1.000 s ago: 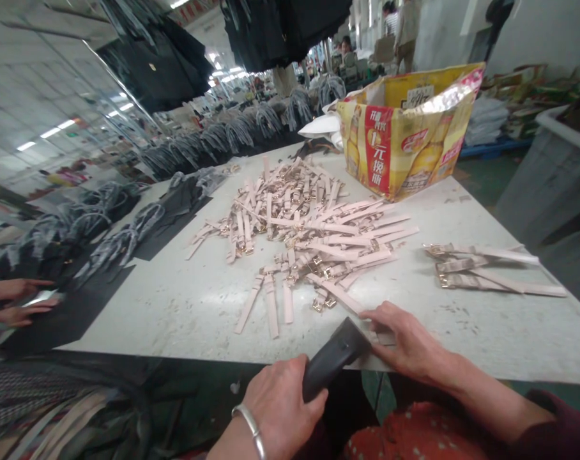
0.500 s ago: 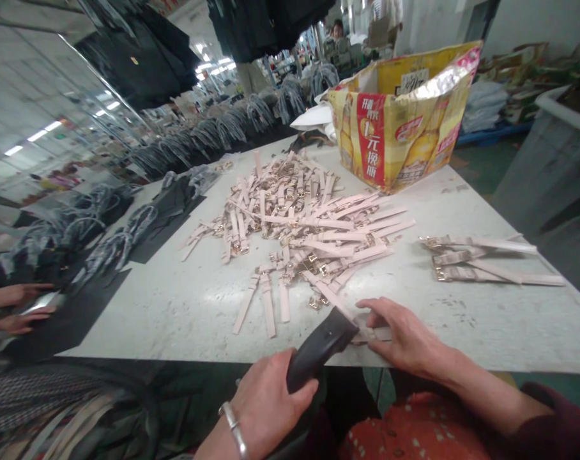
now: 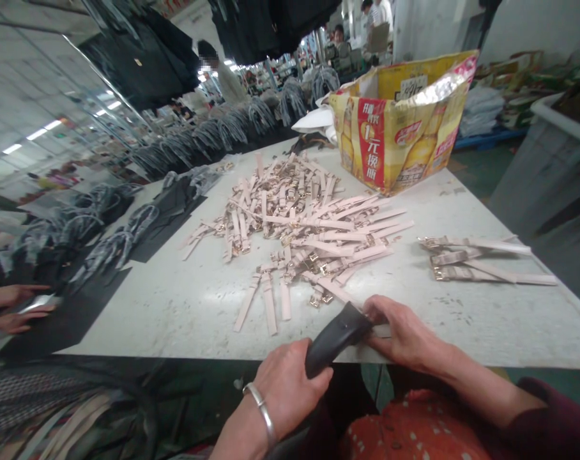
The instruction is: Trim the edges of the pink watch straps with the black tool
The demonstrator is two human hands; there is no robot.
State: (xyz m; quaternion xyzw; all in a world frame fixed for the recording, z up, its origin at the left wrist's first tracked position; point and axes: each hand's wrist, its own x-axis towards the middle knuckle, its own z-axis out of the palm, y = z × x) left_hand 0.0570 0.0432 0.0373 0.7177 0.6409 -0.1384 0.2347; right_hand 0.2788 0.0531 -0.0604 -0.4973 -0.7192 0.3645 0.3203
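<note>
While the left hand (image 3: 290, 383) has its fingers wrapped round the black tool (image 3: 335, 342), the tool's long axis points between one and two o'clock, its head just beside the right hand's fingertips. A pale strap (image 3: 382, 331) lies at about two o'clock from the left hand, on the near part of the table (image 3: 184, 313), its long axis running roughly nine to three. The right hand (image 3: 407, 332) is much nearer to it, thumb and forefinger curled in with only a small gap; the tool hides their tips, so I cannot tell whether they pinch it. What shows of the strap is flat, narrow and pinkish, its far end out of sight. At eleven o'clock from the tool's head sits a loose pile (image 3: 290, 204) of similar straps with gold-coloured buckles, one slanting down towards the tool. A smaller bunch (image 3: 481, 259) lies between one and two o'clock from the right hand, buckles mostly at nine o'clock, tails towards three. The yellow carton (image 3: 400, 137) stands at twelve o'clock from that hand, beyond the straps.
</note>
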